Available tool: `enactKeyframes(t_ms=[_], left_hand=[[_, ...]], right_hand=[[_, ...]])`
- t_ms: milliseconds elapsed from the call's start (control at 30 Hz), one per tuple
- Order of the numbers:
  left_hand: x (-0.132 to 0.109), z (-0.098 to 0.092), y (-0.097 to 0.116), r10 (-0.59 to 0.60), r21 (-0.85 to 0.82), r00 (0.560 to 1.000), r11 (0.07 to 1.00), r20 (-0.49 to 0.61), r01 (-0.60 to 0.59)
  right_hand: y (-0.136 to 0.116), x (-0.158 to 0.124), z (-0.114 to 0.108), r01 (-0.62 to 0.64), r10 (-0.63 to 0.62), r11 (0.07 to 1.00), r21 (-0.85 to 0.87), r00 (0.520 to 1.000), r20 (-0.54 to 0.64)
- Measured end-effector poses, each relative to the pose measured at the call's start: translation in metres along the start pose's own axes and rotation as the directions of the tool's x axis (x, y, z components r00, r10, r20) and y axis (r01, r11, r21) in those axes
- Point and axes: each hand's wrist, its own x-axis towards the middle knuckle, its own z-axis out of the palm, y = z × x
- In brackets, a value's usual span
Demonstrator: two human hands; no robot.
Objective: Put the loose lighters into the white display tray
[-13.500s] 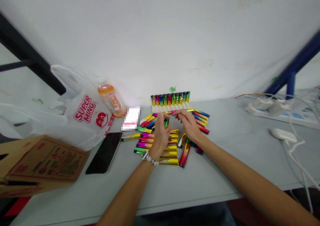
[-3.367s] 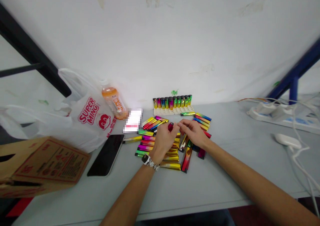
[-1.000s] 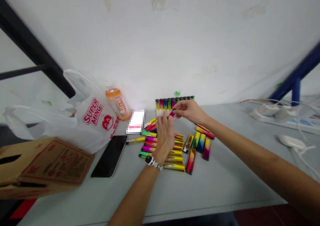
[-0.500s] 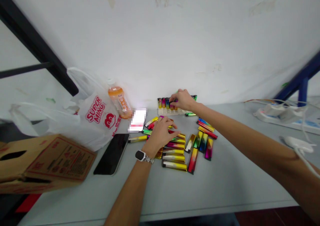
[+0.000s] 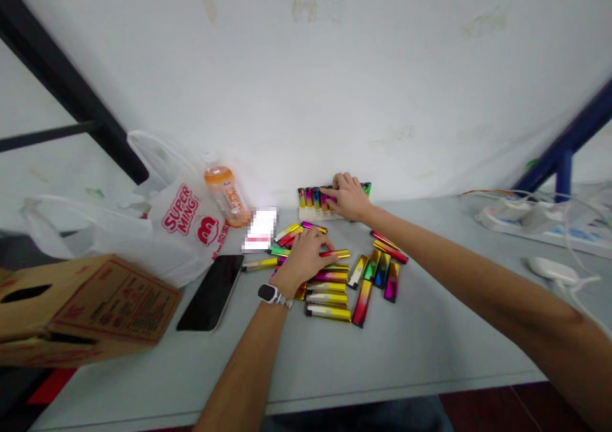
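Shiny lighters in metallic colours lie in a loose cluster on the grey table. My left hand (image 5: 305, 260), with a watch at the wrist, is closed at the fingertips around a red and yellow lighter (image 5: 338, 253) above that cluster. At the wall, a pale holder (image 5: 310, 216) carries a row of upright lighters (image 5: 316, 198). My right hand (image 5: 351, 197) is over this row, its index finger stretched out to the top of a purple lighter (image 5: 326, 199); the other fingers are partly spread. It covers part of the row.
A black phone (image 5: 211, 293), a blurred bright-screened device (image 5: 261, 229), an orange drink bottle (image 5: 228, 193), a white plastic bag (image 5: 162, 241) and a cardboard box (image 5: 105, 311) stand or lie to the left. At right are a power strip (image 5: 540, 222) with cables and a white adapter (image 5: 553, 270).
My right hand has gone from a pinch at the row to a stretched index finger on a lighter's top. The left fingers have closed on a red and yellow lighter. The view shifted slightly.
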Motion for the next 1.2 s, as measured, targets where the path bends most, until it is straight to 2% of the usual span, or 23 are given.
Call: enactKeyframes(t_ms=[133,233,300,400,500,567,633,733,833,900,967,1067,1200], left_hand=[[-0.001,0.001,0.005,0.032,-0.004,0.999,0.999,-0.027,-0.032],[0.000,0.000,0.012,0.048,-0.056,0.993,0.997,-0.112,-0.054],[0.002,0.001,0.016,0.024,-0.132,0.985,0.990,-0.170,-0.047],[0.006,0.004,0.019,0.004,-0.319,0.973,0.944,-0.232,-0.080],[0.008,0.012,0.020,-0.018,-0.444,0.960,0.889,-0.280,-0.113],[0.010,0.017,0.020,-0.068,-0.509,0.950,0.855,-0.303,-0.101],[0.012,0.022,0.021,-0.135,-0.603,0.938,0.792,-0.319,-0.091],[0.013,0.025,0.025,-0.162,-0.698,0.939,0.708,-0.304,-0.104],[0.013,0.021,0.031,-0.082,-0.605,0.940,0.783,-0.332,-0.145],[0.011,0.017,0.036,-0.023,-0.495,0.924,0.849,-0.382,-0.183],[0.009,0.013,0.039,0.023,-0.437,0.909,0.871,-0.417,-0.223],[0.006,0.009,0.039,0.041,-0.436,0.887,0.860,-0.459,-0.266],[0.006,0.007,0.034,0.036,-0.424,0.882,0.867,-0.469,-0.261]], right_hand=[[-0.009,-0.023,0.001,-0.059,0.070,0.993,0.107,0.992,-0.105],[-0.017,-0.042,-0.004,-0.109,0.185,0.941,0.319,0.958,-0.219],[-0.024,-0.056,-0.010,-0.127,0.271,0.862,0.490,0.934,-0.234],[-0.036,-0.074,-0.019,-0.197,0.378,0.681,0.705,0.920,-0.108],[-0.046,-0.088,-0.025,-0.237,0.308,0.529,0.814,0.948,0.076],[-0.050,-0.094,-0.027,-0.239,0.262,0.461,0.854,0.957,0.126],[-0.051,-0.097,-0.027,-0.252,0.271,0.389,0.886,0.951,0.152],[-0.053,-0.100,-0.026,-0.308,0.260,0.221,0.925,0.933,0.249],[-0.060,-0.101,-0.027,-0.396,0.181,0.000,0.918,0.903,0.390],[-0.066,-0.101,-0.030,-0.429,0.205,-0.092,0.899,0.875,0.438],[-0.071,-0.102,-0.032,-0.409,0.311,-0.096,0.908,0.854,0.417],[-0.073,-0.103,-0.032,-0.367,0.449,0.012,0.930,0.833,0.323],[-0.072,-0.105,-0.026,-0.394,0.511,0.141,0.908,0.815,0.274]])
